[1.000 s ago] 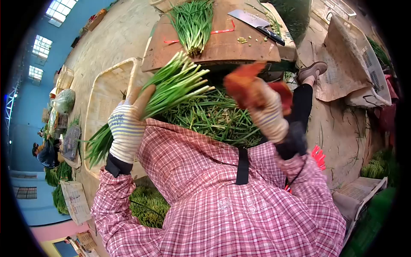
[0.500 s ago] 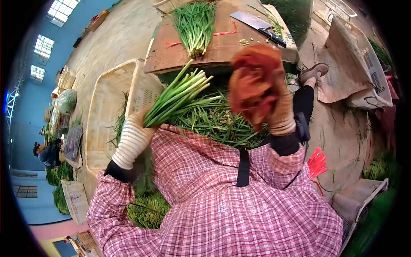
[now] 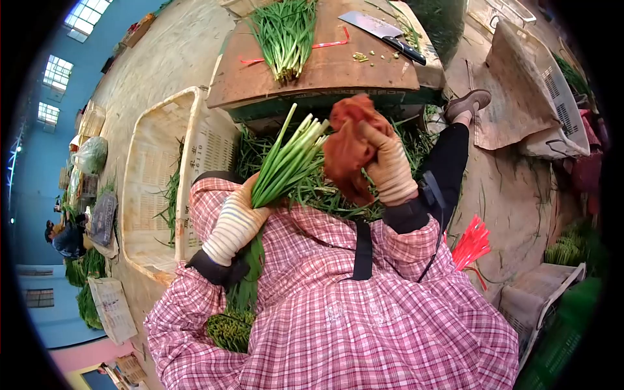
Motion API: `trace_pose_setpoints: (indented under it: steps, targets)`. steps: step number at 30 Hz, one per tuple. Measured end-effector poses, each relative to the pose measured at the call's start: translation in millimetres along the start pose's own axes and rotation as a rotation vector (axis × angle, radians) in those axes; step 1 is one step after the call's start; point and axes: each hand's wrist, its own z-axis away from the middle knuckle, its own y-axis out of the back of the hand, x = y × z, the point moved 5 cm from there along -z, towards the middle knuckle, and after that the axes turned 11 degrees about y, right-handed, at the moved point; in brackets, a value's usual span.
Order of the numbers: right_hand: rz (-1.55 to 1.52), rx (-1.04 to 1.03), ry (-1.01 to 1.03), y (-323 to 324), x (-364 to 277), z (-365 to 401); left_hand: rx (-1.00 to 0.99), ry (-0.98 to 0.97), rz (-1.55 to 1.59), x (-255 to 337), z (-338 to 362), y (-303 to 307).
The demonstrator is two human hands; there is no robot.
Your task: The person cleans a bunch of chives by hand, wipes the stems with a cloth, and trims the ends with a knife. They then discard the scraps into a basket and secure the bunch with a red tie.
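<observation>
My left hand, in a striped knit glove, is closed round a bunch of garlic chives, pale stem ends pointing up and green leaves hanging below the fist. My right hand, gloved too, grips a crumpled reddish-brown cloth, which hangs right beside the stems and overlaps them slightly in this view. Beyond the hands, another bunch of chives lies on a wooden board across a red tie strip. A kitchen knife rests to its right among small cut bits.
Loose chive leaves are heaped below the board. At left stands a white plastic crate; red strips hang by my right side. Another crate, draped with brown sheeting, stands at right. A person is far left.
The cloth has moved left and down, from clear of the chives to right beside their stems. My left hand has shifted right and lower with the bunch, whose stems now stand more upright.
</observation>
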Motion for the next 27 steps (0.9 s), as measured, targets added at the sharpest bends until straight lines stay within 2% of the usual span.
trace_pose_setpoints:
  steps: [2,5,6,8,10,11,14,15,18,22,24,25,26,27]
  targets:
    - [-0.278,0.116,-0.062,7.7,7.7,-1.5,0.04,0.016,-0.107,9.1,3.9,-3.5]
    - [-0.15,0.08,-0.234,-3.6,19.6,7.6,0.069,-0.001,-0.155,13.6,3.9,-11.2]
    - [0.02,-0.031,-0.152,-10.2,20.1,7.0,0.077,-0.015,-0.176,16.1,5.1,-14.2]
    - [0.249,-0.16,-0.128,-21.2,18.7,8.4,0.079,0.031,-0.322,16.4,4.4,-20.0]
    - [0.405,-0.151,-0.072,-15.7,19.2,3.6,0.076,0.019,-0.362,15.4,4.8,-24.6]
    - [0.483,-0.148,-0.041,-12.6,19.5,0.9,0.067,0.017,-0.299,11.6,2.9,-24.2]
    - [0.418,-0.125,-0.114,-5.9,25.6,1.2,0.036,0.014,-0.107,-5.2,-4.9,-23.1]
    - [0.391,-0.084,-0.103,-9.5,22.0,3.8,0.012,0.055,-0.145,9.5,0.1,-22.6]
    - [0.358,-0.087,-0.115,-15.5,13.3,-1.7,-0.051,0.089,0.025,7.1,2.0,-26.8]
    - [0.488,-0.207,-0.071,-34.7,-15.2,-13.8,-0.121,0.077,0.185,20.9,9.0,-21.6]
    - [0.476,-0.142,-0.11,-29.7,-24.5,-43.3,-0.117,0.111,0.211,19.3,13.5,-16.5]
    - [0.405,0.005,-0.062,-16.8,-36.2,-67.6,-0.114,0.145,0.209,21.0,17.9,-11.6]
    - [0.313,-0.039,0.055,-40.7,-63.1,-85.9,-0.111,0.179,0.205,20.8,22.3,-6.8]
    - [0.381,-0.121,0.13,-23.8,-80.1,-122.2,-0.098,0.164,0.245,17.3,26.7,-3.0]
